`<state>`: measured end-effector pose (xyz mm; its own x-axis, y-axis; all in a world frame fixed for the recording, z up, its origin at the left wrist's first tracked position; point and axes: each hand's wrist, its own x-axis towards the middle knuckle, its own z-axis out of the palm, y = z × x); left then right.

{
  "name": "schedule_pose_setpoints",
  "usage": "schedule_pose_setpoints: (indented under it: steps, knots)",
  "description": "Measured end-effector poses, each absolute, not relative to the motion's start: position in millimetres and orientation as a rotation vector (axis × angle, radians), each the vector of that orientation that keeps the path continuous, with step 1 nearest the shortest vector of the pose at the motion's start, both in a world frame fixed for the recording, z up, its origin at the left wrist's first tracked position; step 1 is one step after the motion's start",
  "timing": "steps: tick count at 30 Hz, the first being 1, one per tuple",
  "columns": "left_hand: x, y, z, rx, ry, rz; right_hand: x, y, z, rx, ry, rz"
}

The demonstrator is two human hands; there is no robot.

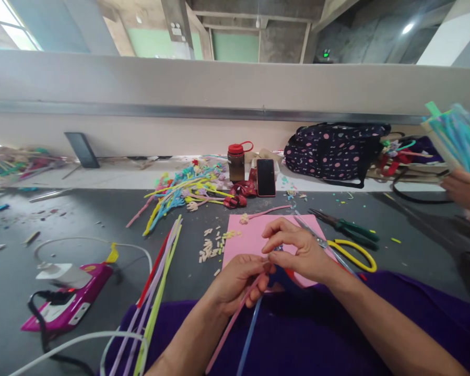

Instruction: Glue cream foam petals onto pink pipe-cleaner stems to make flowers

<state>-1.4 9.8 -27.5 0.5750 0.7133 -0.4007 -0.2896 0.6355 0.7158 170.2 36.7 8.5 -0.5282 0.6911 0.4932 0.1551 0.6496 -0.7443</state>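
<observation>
My left hand [243, 277] is closed around a pink pipe cleaner [235, 325], whose long end hangs toward me. Thumb and forefinger of my right hand [297, 250] pinch at its upper tip, right against the left fingertips; the other right fingers are raised and curved. Beneath the hands lies a pink sheet [238, 245]. On its far edge rests another pink pipe cleaner [270, 210] with a small pale flower-like end. A dark blue and orange object [288, 277] is mostly hidden behind my right hand. Below it runs a blue strip [249, 334].
Yellow-handled scissors [354, 256] and green-handled pliers [354, 231] lie right. Short cut pieces [209, 248] are left of the sheet. Behind are bundled pipe cleaners [180, 193], a bottle [236, 164] and a phone [266, 177]. A magenta power strip [90, 292] lies left. Another person's hand [466, 190] holds a packet.
</observation>
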Motion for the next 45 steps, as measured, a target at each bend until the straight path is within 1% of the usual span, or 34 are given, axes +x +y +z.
schedule_pose_setpoints:
  steps: [17, 26, 29, 36, 45]
  knots:
    - [-1.2, 8.8, -26.9, 0.642, 0.732, 0.630, 168.2, 36.8, 6.6, -0.712, -2.052, 0.766]
    - [-3.2, 10.3, -27.7, 0.664, 0.725, 0.637, 174.3, 40.4, 8.3, -0.647, -1.995, 0.834]
    - [-4.3, 10.8, -27.8, 0.659, 0.721, 0.647, 176.0, 40.5, 9.1, -0.651, -1.967, 0.789]
    - [-3.0, 10.1, -24.3, 0.651, 0.723, 0.647, 173.5, 36.7, 10.0, -0.565, -2.141, 0.646]
    - [-4.4, 9.9, -27.6, 0.663, 0.672, 0.670, 171.9, 38.4, 7.1, -0.576, -2.135, 0.660]
